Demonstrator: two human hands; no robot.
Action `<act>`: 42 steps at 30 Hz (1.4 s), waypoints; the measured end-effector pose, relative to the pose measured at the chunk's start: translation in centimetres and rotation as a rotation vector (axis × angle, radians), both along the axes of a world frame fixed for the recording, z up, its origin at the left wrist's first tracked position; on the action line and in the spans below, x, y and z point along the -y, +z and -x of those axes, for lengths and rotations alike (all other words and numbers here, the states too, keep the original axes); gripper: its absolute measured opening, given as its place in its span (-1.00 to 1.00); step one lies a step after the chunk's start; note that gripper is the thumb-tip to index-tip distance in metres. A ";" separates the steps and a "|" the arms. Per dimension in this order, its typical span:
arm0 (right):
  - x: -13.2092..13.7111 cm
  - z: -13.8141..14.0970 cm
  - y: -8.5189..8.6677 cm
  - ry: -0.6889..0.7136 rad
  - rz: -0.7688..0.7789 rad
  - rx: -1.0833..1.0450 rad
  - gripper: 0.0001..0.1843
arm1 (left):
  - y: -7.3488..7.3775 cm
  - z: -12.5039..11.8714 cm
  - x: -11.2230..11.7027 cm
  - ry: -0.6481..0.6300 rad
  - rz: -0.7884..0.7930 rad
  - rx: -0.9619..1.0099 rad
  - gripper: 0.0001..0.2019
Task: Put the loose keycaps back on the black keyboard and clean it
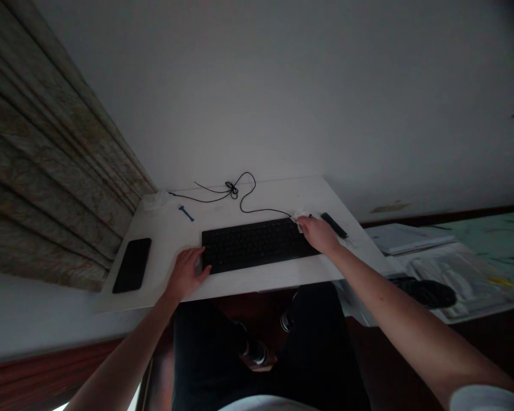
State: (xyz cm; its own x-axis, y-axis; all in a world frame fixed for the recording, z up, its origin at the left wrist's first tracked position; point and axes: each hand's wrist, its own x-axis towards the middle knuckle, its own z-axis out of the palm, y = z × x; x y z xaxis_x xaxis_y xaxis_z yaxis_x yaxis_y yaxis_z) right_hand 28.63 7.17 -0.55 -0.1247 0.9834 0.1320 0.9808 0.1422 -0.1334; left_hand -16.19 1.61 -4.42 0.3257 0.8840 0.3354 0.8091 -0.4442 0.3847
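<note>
A black keyboard (pixel 248 246) lies on the white table, its thin black cable (pixel 263 212) running from the back edge to a tied bundle. At the keyboard's left end is my left hand (pixel 185 273), with fingertips and thumb against its side and corner, gripping that end. My right hand (pixel 317 233) is closed on a crumpled white tissue (pixel 300 214) at the keyboard's back right corner. The hand hides part of the keyboard's right end and some of the tissue.
On the white table (pixel 231 282) are a black phone (pixel 132 265), a small blue tool (pixel 186 213), clear plastic (pixel 156 201) and a dark strip-shaped object (pixel 334 225). A curtain (pixel 60 137) hangs at left. Papers (pixel 405 237) and a black item (pixel 430 293) lie at right.
</note>
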 end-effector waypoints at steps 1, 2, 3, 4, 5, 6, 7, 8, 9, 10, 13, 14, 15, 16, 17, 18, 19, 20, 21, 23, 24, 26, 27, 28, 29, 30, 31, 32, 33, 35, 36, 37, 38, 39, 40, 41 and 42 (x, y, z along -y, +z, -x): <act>-0.1 0.8 0.1 -0.009 0.002 -0.003 -0.62 | 0.0 0.0 0.0 0.001 0.002 -0.001 -0.53; -0.2 2.1 0.2 0.003 0.005 -0.018 -0.61 | 0.1 -0.1 0.0 0.001 0.002 -0.003 -0.53; -0.3 4.0 0.2 0.040 0.009 -0.044 -0.60 | 0.2 -0.1 0.1 0.002 0.000 -0.005 -0.53; -0.4 6.3 0.3 0.079 0.015 -0.077 -0.59 | 0.2 -0.2 0.1 0.003 -0.002 -0.009 -0.53; -0.4 9.0 0.3 0.129 0.027 -0.114 -0.59 | 0.3 -0.2 0.1 0.005 -0.004 -0.012 -0.53; -0.5 12.0 0.4 0.190 0.035 -0.153 -0.59 | 0.4 -0.3 0.2 0.007 -0.006 -0.014 -0.53; -0.5 15.1 0.4 0.260 0.040 -0.190 -0.61 | 0.5 -0.3 0.2 0.008 -0.007 -0.018 -0.53; -0.5 18.1 0.5 0.340 0.046 -0.218 -0.63 | 0.5 -0.3 0.2 0.011 -0.008 -0.022 -0.53; -0.5 21.0 0.6 0.404 0.051 -0.237 -0.65 | 0.6 -0.4 0.2 0.013 -0.008 -0.027 -0.54; -0.5 23.5 0.8 0.459 0.064 -0.246 -0.68 | 0.6 -0.4 0.2 0.013 -0.008 -0.033 -0.55; -0.6 28.0 1.0 0.578 0.094 -0.222 -0.75 | 0.6 -0.3 0.1 0.009 -0.003 -0.044 -0.61; -0.7 28.3 0.9 0.595 0.094 -0.216 -0.75 | 0.6 -0.3 0.1 0.010 -0.002 -0.044 -0.61; -0.7 28.0 0.9 0.603 0.088 -0.216 -0.76 | 0.6 -0.3 0.1 0.010 -0.002 -0.043 -0.60; -0.7 27.1 0.7 0.604 0.078 -0.223 -0.75 | 0.5 -0.2 0.2 0.011 -0.004 -0.040 -0.59; -0.6 25.7 0.6 0.599 0.066 -0.234 -0.74 | 0.5 -0.2 0.2 0.012 -0.007 -0.036 -0.57; -0.6 23.9 0.4 0.590 0.051 -0.245 -0.71 | 0.5 -0.2 0.2 0.012 -0.011 -0.030 -0.56; -0.4 21.8 0.2 0.573 0.034 -0.253 -0.68 | 0.5 -0.2 0.2 0.009 -0.015 -0.025 -0.55; -0.2 19.6 0.1 0.550 0.014 -0.252 -0.63 | 0.5 -0.2 0.2 0.004 -0.019 -0.022 -0.54; 0.0 17.3 -0.1 0.532 -0.003 -0.239 -0.59 | 0.5 -0.3 0.2 -0.001 -0.021 -0.021 -0.54; 0.5 13.3 -0.2 0.482 -0.035 -0.195 -0.54 | 0.4 -0.3 0.2 -0.006 -0.024 -0.022 -0.54; 0.8 11.7 -0.3 0.465 -0.050 -0.176 -0.52 | 0.3 -0.3 0.2 -0.008 -0.023 -0.025 -0.54; 1.2 9.7 -0.5 0.446 -0.073 -0.162 -0.52 | 0.3 -0.3 0.2 -0.003 -0.019 -0.026 -0.54; 1.2 9.5 -0.6 0.444 -0.081 -0.171 -0.54 | 0.2 -0.3 0.2 -0.001 -0.017 -0.025 -0.54; 1.3 9.7 -0.7 0.440 -0.086 -0.192 -0.56 | 0.2 -0.3 0.2 0.001 -0.015 -0.024 -0.53; 1.2 10.3 -0.8 0.435 -0.088 -0.223 -0.60 | 0.2 -0.3 0.2 0.003 -0.014 -0.022 -0.53; 1.1 11.4 -1.0 0.431 -0.087 -0.262 -0.63 | 0.2 -0.3 0.2 0.006 -0.014 -0.020 -0.53; 0.9 12.8 -1.2 0.428 -0.084 -0.304 -0.66 | 0.3 -0.3 0.3 0.008 -0.013 -0.019 -0.54; 0.7 14.5 -1.3 0.430 -0.078 -0.343 -0.68 | 0.3 -0.4 0.3 0.009 -0.012 -0.018 -0.54; 0.5 16.4 -1.4 0.443 -0.070 -0.375 -0.69 | 0.4 -0.4 0.3 0.009 -0.011 -0.019 -0.54; 0.2 20.5 -1.4 0.503 -0.053 -0.392 -0.72 | 0.4 -0.4 0.2 0.008 -0.005 -0.024 -0.55; 0.0 22.5 -1.3 0.548 -0.043 -0.376 -0.73 | 0.5 -0.4 0.2 0.008 -0.002 -0.027 -0.55; -0.1 24.2 -1.2 0.592 -0.030 -0.351 -0.73 | 0.5 -0.4 0.2 0.011 0.001 -0.030 -0.57; -0.1 25.6 -1.0 0.629 -0.018 -0.322 -0.74 | 0.5 -0.4 0.2 0.014 0.004 -0.032 -0.58; -0.2 26.5 -0.9 0.663 -0.006 -0.290 -0.75 | 0.5 -0.4 0.2 0.019 0.007 -0.034 -0.59; -0.2 27.0 -0.8 0.688 0.003 -0.261 -0.75 | 0.6 -0.4 0.2 0.022 0.010 -0.034 -0.60; -0.2 27.0 -0.8 0.706 0.011 -0.237 -0.75 | 0.6 -0.4 0.2 0.023 0.012 -0.031 -0.60; -0.2 26.7 -0.7 0.718 0.015 -0.221 -0.75 | 0.6 -0.4 0.2 0.023 0.013 -0.025 -0.60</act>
